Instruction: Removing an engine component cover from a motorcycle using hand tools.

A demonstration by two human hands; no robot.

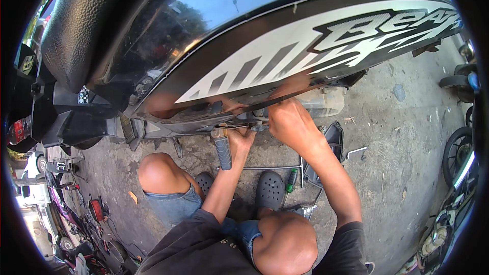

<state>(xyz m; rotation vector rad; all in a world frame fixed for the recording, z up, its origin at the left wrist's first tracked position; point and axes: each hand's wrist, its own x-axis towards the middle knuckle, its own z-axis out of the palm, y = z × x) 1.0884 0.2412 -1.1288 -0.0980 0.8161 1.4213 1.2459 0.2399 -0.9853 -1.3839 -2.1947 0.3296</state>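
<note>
Under the glossy dark side panel (285,40) of a scooter, my left hand (239,142) is curled at dark metal parts, just right of a hanging grey rubber-covered peg (222,150), with its fingertips partly hidden. My right hand (293,122) has curled fingers at the panel's lower edge, right of the left hand; whatever it grips is hidden. Below them a long metal bar (270,167), a green-handled tool (291,180) and a dark plastic cover (333,142) lie on the concrete ground (387,163).
A black seat (76,25) rises at upper left. Several motorbikes and parts (69,214) stand along the left; more wheels (455,155) and bikes line the right. A small L-shaped tool (356,153) lies right of the cover. My knees and clogs (270,188) are below.
</note>
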